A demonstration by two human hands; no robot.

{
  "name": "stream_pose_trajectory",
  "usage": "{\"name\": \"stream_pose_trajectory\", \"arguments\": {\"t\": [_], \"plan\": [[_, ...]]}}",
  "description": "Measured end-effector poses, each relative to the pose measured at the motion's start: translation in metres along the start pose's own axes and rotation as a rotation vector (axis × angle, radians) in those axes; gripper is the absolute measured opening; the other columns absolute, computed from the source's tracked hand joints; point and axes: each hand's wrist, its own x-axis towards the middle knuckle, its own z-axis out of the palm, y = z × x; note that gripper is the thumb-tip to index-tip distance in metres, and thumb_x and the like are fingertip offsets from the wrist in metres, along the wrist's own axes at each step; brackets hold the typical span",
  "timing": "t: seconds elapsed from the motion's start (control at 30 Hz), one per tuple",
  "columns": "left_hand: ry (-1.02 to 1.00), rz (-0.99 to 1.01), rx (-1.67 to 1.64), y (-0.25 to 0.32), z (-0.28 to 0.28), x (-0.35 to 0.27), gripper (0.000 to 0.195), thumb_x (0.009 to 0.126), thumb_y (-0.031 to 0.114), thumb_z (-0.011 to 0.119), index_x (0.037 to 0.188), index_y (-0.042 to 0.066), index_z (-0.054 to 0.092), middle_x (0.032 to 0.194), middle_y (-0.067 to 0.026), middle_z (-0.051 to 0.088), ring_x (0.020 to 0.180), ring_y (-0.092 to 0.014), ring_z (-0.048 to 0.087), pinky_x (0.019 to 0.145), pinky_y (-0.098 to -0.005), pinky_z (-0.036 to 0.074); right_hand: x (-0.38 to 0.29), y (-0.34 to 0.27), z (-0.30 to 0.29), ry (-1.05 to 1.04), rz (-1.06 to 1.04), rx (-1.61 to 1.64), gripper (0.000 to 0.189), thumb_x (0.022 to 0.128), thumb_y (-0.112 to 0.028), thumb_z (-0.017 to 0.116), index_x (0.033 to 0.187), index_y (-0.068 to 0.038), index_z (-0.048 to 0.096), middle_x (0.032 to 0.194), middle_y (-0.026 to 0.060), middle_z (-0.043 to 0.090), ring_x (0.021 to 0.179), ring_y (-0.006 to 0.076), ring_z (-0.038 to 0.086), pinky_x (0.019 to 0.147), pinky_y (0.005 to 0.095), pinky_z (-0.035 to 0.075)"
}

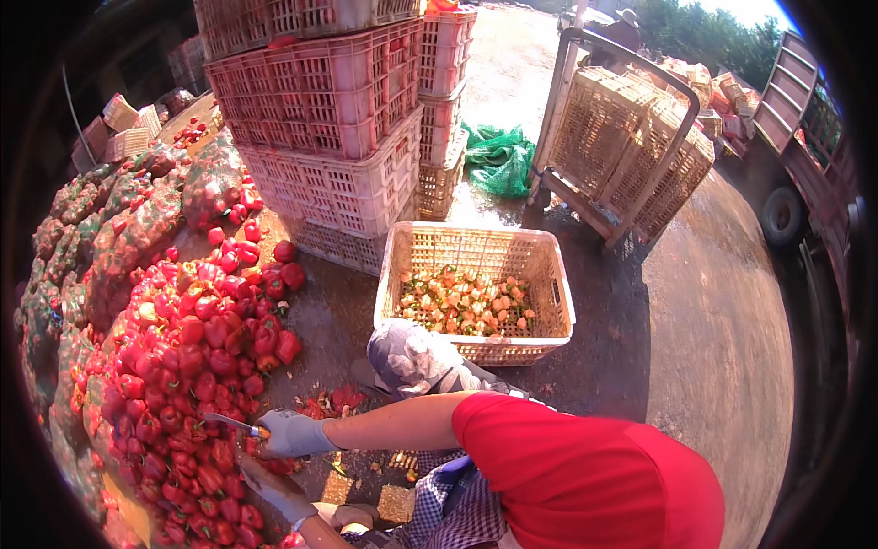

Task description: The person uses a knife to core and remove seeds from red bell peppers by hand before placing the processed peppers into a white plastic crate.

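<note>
My right hand (291,434), in a grey-white work glove, grips the wooden handle of a knife (236,423). Its blade points left over a heap of red bell peppers (199,357). Below it, my gloved left hand (274,491) reaches to the near edge of the heap. Its fingertips are among the peppers, and whether they hold one is hard to make out. Beyond my knee in patterned cloth (418,357) stands a pale plastic crate (473,350). Cut pepper cores with green stems (466,302) cover its bottom.
Stacked slatted crates (329,137) rise behind the pepper heap. Filled mesh sacks (123,247) line the left side. A hand truck (617,199) carries crates beside green netting (501,158). A truck (816,185) is parked at right, and a person in a hat (623,31) is behind the hand truck.
</note>
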Motion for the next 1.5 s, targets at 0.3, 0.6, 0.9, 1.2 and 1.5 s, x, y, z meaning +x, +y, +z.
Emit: {"name": "stream_pose_trajectory", "arguments": {"t": [0.3, 0.6, 0.9, 1.2, 1.5], "plan": [[-0.102, -0.505, -0.694, 0.001, -0.006, -0.009, 0.078, 0.086, 0.075, 0.042, 0.123, 0.008, 0.054, 0.106, -0.0068, 0.06, 0.086, -0.017, 0.059, 0.064, -0.0336, 0.046, -0.01, -0.001, 0.011, -0.046, 0.044, 0.323, 0.037, 0.081, -0.029, 0.07, 0.107, -0.004, 0.062, 0.067, 0.0064, 0.06, 0.052, 0.0138, 0.055, 0.046, 0.0301, 0.043], [-0.105, -0.389, -0.684, -0.01, -0.016, -0.007, 0.063, 0.092, 0.065, 0.046, 0.12, 0.008, 0.053, 0.104, -0.0065, 0.06, 0.087, -0.018, 0.06, 0.07, -0.0311, 0.049, -0.003, 0.011, 0.021, -0.25, 0.092, 0.514, 0.041, 0.08, -0.024, 0.075, 0.115, -0.007, 0.063, 0.064, -0.0005, 0.055, 0.045, 0.0086, 0.046, 0.039, 0.0256, 0.033], [0.135, -0.38, -0.586, -0.016, -0.023, -0.006, 0.062, 0.09, 0.063, 0.049, 0.116, 0.007, 0.055, 0.103, -0.008, 0.06, 0.084, -0.019, 0.06, 0.069, -0.0315, 0.049, -0.025, -0.018, 0.018, -0.252, 0.064, 0.543, 0.03, 0.076, -0.029, 0.078, 0.087, -0.007, 0.061, 0.057, 0.0, 0.05, 0.04, 0.0107, 0.046, 0.036, 0.0262, 0.033], [0.015, -0.361, -0.592, 0.016, -0.023, -0.014, 0.06, 0.089, 0.061, 0.052, 0.111, 0.005, 0.057, 0.092, -0.0071, 0.061, 0.076, -0.018, 0.06, 0.06, -0.0314, 0.049, -0.026, -0.015, 0.022, -0.265, 0.108, 0.514, 0.035, 0.075, -0.034, 0.079, 0.078, -0.007, 0.057, 0.056, 0.0023, 0.052, 0.042, 0.0123, 0.051, 0.036, 0.0293, 0.038], [0.096, -0.301, -0.659, 0.033, -0.015, -0.018, 0.049, 0.091, 0.054, 0.053, 0.107, 0.007, 0.058, 0.093, -0.0075, 0.062, 0.076, -0.019, 0.061, 0.063, -0.0331, 0.051, -0.026, -0.021, 0.026, -0.305, 0.12, 0.479, 0.03, 0.076, -0.025, 0.078, 0.085, -0.005, 0.059, 0.056, 0.004, 0.054, 0.043, 0.0125, 0.052, 0.037, 0.0282, 0.04]]}}
